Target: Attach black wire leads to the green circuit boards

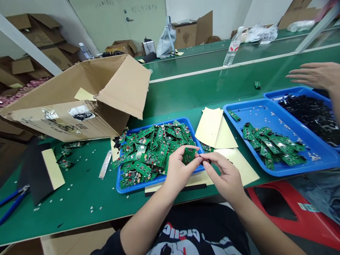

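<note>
My left hand [180, 166] is closed round a small green circuit board [189, 155], held just over the near right corner of a blue tray [124, 187] heaped with several similar boards. My right hand [221, 171] pinches a small dark part [206, 163] right beside that board, fingertips almost touching the left hand. Both hands hover above the green table's near edge, over yellow paper sheets [239, 163].
A second blue tray [265, 113] to the right holds a smaller pile of boards, and a third [292, 92] holds black parts. Another person's hand [313, 75] reaches in at far right. An open cardboard box [79, 99] lies left; blue pliers [13, 200], a water bottle [231, 49], a red stool [292, 212].
</note>
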`<state>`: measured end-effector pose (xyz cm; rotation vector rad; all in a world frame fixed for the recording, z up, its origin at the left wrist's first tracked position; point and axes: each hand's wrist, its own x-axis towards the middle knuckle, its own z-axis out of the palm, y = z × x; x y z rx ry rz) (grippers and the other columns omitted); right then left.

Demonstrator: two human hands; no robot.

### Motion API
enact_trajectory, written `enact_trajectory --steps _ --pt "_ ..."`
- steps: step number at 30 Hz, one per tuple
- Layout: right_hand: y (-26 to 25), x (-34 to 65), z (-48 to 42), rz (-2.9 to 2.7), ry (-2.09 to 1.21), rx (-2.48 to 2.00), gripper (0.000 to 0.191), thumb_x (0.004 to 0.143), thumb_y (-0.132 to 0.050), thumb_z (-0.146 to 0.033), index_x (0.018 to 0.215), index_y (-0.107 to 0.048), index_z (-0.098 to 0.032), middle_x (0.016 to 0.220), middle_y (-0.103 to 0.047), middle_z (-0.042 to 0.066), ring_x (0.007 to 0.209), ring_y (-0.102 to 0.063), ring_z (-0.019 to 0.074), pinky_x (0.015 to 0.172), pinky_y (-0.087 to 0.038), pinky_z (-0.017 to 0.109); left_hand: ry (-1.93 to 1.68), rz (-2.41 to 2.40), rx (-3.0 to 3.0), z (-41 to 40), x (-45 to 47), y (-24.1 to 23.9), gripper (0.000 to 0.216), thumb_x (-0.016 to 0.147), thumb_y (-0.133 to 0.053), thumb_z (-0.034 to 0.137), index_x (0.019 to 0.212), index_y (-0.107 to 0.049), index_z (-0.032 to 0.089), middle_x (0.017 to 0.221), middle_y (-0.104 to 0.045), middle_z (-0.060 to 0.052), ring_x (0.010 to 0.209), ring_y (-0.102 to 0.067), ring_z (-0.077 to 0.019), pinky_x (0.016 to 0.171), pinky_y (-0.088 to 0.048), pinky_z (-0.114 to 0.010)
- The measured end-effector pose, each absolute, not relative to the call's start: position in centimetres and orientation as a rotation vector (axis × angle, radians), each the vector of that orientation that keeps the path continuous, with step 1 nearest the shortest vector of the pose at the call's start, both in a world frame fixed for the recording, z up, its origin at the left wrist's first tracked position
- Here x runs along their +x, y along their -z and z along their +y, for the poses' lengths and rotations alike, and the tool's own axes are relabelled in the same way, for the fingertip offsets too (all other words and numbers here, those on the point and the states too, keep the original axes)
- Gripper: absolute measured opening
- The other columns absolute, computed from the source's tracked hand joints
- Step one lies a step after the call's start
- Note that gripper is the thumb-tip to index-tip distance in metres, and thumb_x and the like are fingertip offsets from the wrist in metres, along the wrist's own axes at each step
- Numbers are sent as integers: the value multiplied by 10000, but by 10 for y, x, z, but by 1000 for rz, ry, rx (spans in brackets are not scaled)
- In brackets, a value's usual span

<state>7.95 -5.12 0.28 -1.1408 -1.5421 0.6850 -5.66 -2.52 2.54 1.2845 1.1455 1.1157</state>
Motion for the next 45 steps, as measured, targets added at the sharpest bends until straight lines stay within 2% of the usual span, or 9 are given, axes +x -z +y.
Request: enact_trajectory --steps 4,8,10,16,21,27,33,39,45 --pt "-3 84 -56 -1612 -565 -1179 276 876 -541 -190 1134 -627 -242 1058 -668 83 930 -657 220 847 -540 398 -1217 1153 1323 -28 -59 -30 161 719 -709 188 875 -675 168 700 -648 -6 651 -604 -128 625 -499 -230" --pt "3 104 -63 -1427 -574 -1251 579 857 -599 -212 1398 -418 -308 1411 -440 116 896 -690 216 888 -528 425 -1342 1190 1301 -29 -71 -41 141 731 -710 187 867 -673 178 694 -642 4 565 -583 -97 521 -486 -190" --pt "5 116 -63 -1315 -588 -1245 522 865 -596 -219 1362 -473 -323 1430 -423 97 909 -690 217 896 -525 421 -1387 1137 1226 -30 -75 -48 140 745 -708 193 876 -660 186 713 -634 12 522 -564 -74 472 -470 -168" --pt "-17 125 -54 -1229 -913 -1094 298 877 -594 -366 1160 -652 -293 1061 -701 58 1001 -659 240 909 -518 412 -1255 960 1229 -37 -65 -60 123 731 -723 170 832 -654 181 728 -631 5 578 -580 -82 486 -488 -157" --pt "-47 109 -49 -1504 -1279 -1161 220 819 -635 -400 792 -712 -196 675 -700 47 589 -643 164 513 -520 250 -1134 959 1254 -40 -59 -61 179 748 -715 223 910 -649 181 787 -652 -23 552 -562 -87 435 -450 -165" --pt "-40 116 -51 -1736 -737 -1325 129 844 -559 -242 745 -635 -211 658 -660 4 592 -617 143 534 -487 235 -929 894 1072 -39 -64 -60 235 848 -599 322 1004 -602 146 875 -669 -76 532 -524 -74 435 -429 -171" --pt "-42 137 -54 -1922 -99 -1342 111 865 -537 -170 783 -594 -219 707 -658 5 634 -621 150 577 -472 251 -939 977 1111 -41 -75 -58 271 918 -448 305 1014 -656 161 615 -579 -4 510 -530 -98 482 -452 -201" --pt "-62 124 -53 -2093 -98 -1060 50 874 -575 -161 904 -597 -195 801 -681 32 767 -645 169 693 -491 285 -922 907 1061 -41 -70 -61 299 906 -456 254 1122 -646 171 759 -659 -39 604 -599 -117 538 -517 -210" --pt "-63 111 -51 -2207 59 -991 114 870 -553 -100 824 -575 -202 713 -652 28 682 -602 180 622 -460 317 -889 898 1205 -44 -55 -68 306 893 -443 174 1130 -637 160 820 -703 -33 677 -660 -127 670 -568 -241"
